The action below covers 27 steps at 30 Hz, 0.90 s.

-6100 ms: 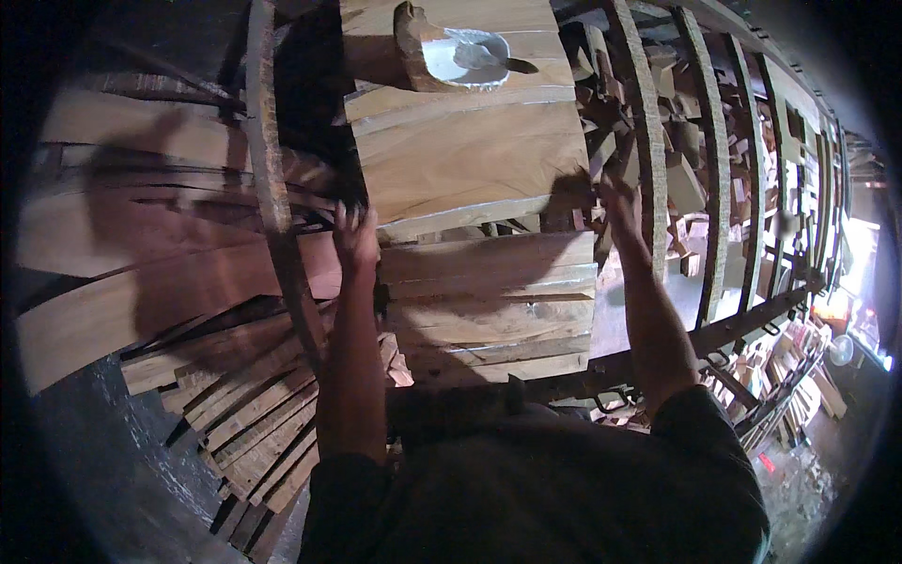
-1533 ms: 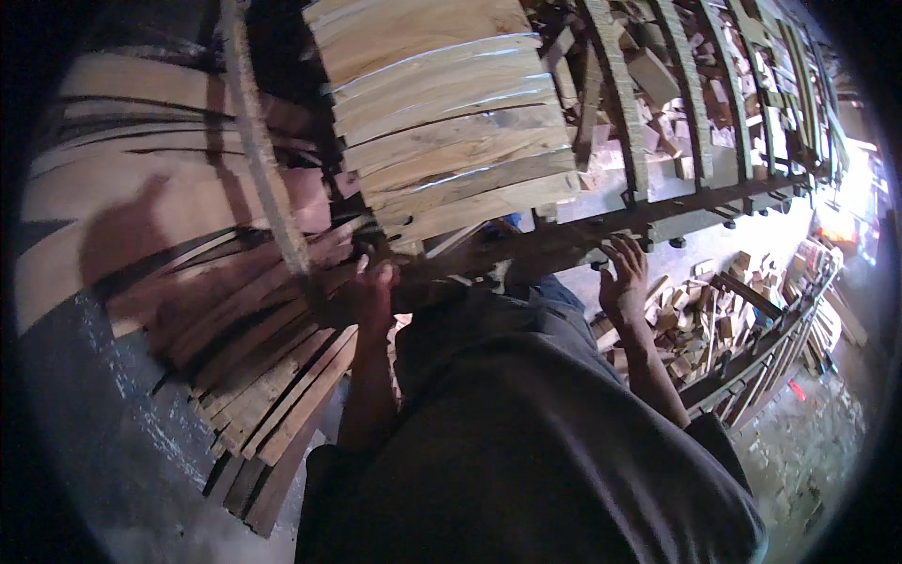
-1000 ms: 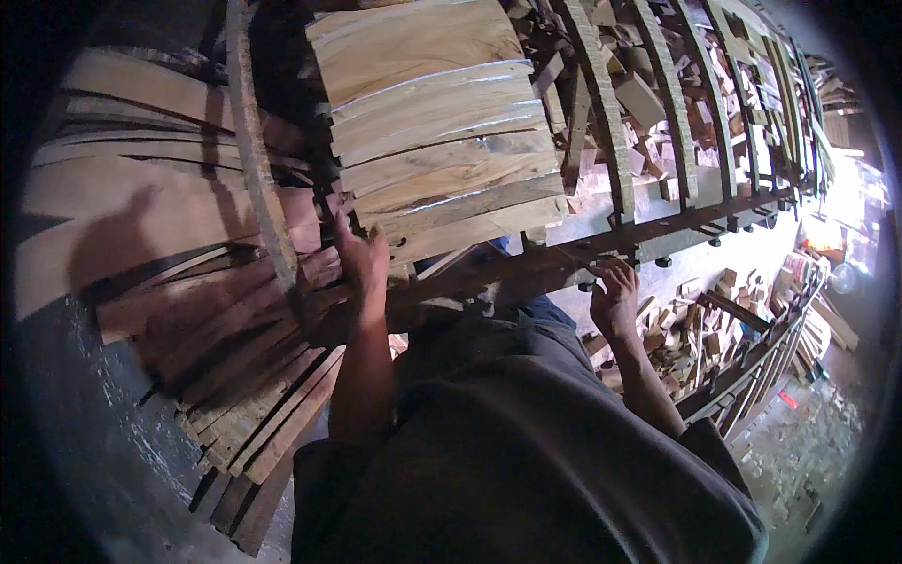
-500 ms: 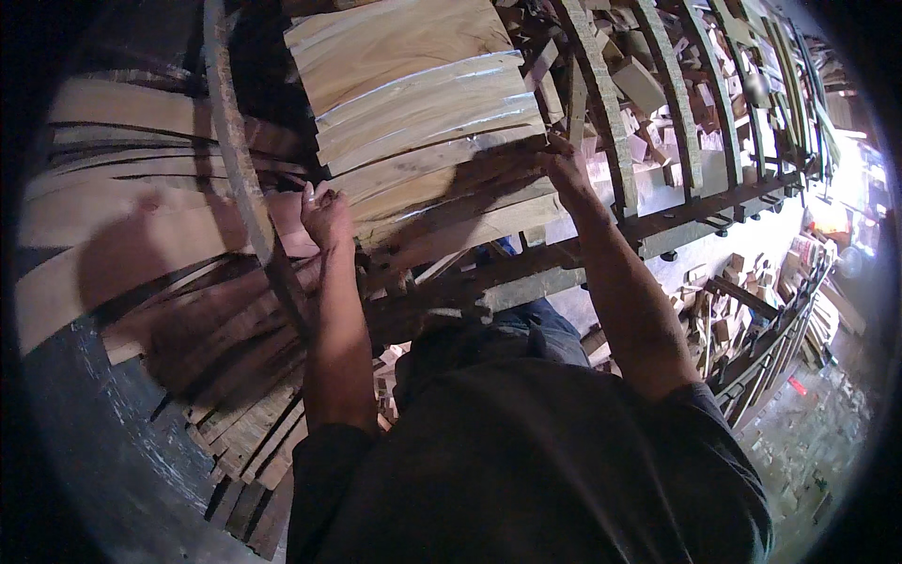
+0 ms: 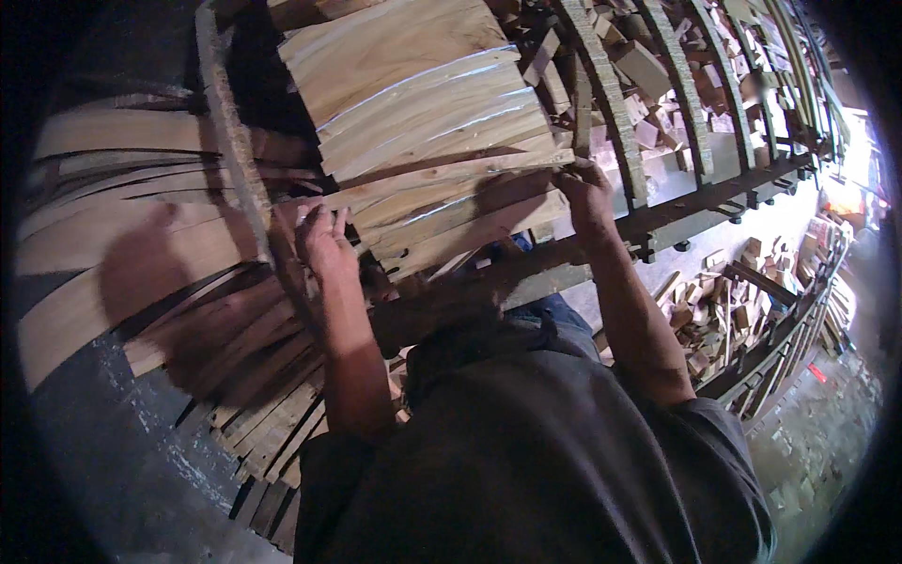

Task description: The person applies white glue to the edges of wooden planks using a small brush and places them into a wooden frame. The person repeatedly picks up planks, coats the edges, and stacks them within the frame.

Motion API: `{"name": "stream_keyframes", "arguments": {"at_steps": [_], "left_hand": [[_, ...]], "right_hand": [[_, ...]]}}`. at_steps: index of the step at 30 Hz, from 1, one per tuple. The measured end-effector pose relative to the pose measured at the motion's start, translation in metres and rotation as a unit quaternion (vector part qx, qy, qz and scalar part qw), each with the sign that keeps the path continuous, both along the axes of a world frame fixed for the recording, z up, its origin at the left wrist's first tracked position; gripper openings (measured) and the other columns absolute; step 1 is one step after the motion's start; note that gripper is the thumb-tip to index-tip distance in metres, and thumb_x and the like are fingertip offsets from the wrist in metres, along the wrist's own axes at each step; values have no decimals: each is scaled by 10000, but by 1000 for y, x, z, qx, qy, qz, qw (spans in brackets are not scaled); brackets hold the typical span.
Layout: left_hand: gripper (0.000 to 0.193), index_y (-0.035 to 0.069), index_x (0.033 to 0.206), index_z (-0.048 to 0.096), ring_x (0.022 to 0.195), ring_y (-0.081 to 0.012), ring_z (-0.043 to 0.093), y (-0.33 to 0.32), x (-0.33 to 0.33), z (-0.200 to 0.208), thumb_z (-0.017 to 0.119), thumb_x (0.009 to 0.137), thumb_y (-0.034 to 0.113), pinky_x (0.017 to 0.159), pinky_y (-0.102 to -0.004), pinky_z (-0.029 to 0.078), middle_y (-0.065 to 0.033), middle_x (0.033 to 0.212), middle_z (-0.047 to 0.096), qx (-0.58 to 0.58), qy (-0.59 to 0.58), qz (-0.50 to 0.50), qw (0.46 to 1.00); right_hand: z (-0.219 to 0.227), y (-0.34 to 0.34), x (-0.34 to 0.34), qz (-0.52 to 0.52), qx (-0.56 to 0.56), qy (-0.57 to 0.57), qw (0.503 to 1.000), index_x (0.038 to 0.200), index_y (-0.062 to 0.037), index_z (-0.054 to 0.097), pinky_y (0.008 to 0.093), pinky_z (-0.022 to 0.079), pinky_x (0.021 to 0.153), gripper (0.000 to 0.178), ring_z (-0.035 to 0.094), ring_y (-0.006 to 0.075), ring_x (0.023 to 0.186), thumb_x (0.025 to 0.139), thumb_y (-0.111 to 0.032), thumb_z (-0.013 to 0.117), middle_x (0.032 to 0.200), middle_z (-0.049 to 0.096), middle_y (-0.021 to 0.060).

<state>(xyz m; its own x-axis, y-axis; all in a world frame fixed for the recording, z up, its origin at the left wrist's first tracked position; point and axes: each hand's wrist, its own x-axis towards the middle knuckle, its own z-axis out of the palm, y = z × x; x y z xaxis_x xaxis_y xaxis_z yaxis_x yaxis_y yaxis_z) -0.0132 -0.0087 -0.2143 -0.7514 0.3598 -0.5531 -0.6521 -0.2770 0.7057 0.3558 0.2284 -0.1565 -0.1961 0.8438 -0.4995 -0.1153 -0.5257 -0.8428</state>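
Observation:
Several pale wooden boards (image 5: pixel 413 103) lie side by side in a panel-like layer across a rack in front of me. A long narrow wooden board (image 5: pixel 460 171) spans between my hands at the near part of this layer. My right hand (image 5: pixel 584 193) is closed on its right end, fingers bent over the tip. My left hand (image 5: pixel 327 242) is at the left end with curled fingers; its exact grip is partly hidden. Nearer to me, another board (image 5: pixel 470 230) lies partly in shadow.
An upright rusty bar (image 5: pixel 230 132) stands left of the boards. Long planks (image 5: pixel 122 235) are stacked beyond it. Slatted bars (image 5: pixel 601 94) run over heaped wood offcuts (image 5: pixel 644 80) on the right. A dark rail (image 5: pixel 676 214) crosses before my body; more offcuts (image 5: pixel 742 301) lie lower right.
The narrow board's right end has come up and turned into the light, with my right hand slightly further right. My left hand has dropped a little nearer to me.

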Motion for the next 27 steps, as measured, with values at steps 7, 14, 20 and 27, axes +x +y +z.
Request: {"name": "stream_keyframes", "arguments": {"at_steps": [7, 14, 20, 27], "left_hand": [[525, 133, 1305, 432, 1020, -293, 578, 22, 16, 45, 587, 836, -46, 942, -496, 485, -134, 1060, 592, 22, 53, -5, 998], [381, 86, 1232, 519, 974, -265, 582, -7, 30, 66, 571, 857, 44, 890, -425, 516, -124, 1050, 605, -56, 61, -65, 994], [349, 98, 1130, 590, 1025, -248, 587, -61, 70, 56, 591, 781, 85, 831, -434, 519, -95, 1130, 601, -236, 16, -182, 954], [246, 40, 933, 624, 776, -210, 566, -52, 114, 66, 627, 715, 154, 660, -324, 442, -87, 843, 602, -486, 103, -374, 784]], "right_hand": [[3, -4, 15, -22, -23, 29, 999, 1018, -9, 633, 288, 482, 830, 232, 626, 157, 907, 793, 45, 638, 983, 675, 74], [30, 0, 21, 1, -57, 2, 998, 985, 5, 617, 312, 489, 802, 207, 623, 179, 867, 780, 16, 642, 945, 656, 70], [15, 6, 74, 343, 100, -364, 860, 1033, 8, 639, 385, 519, 799, 374, 671, 293, 900, 709, -180, 653, 945, 687, 190], [-26, -1, 97, 472, 84, -525, 703, 974, -25, 699, 445, 526, 818, 331, 661, 380, 936, 734, -238, 617, 972, 672, 247]]}}
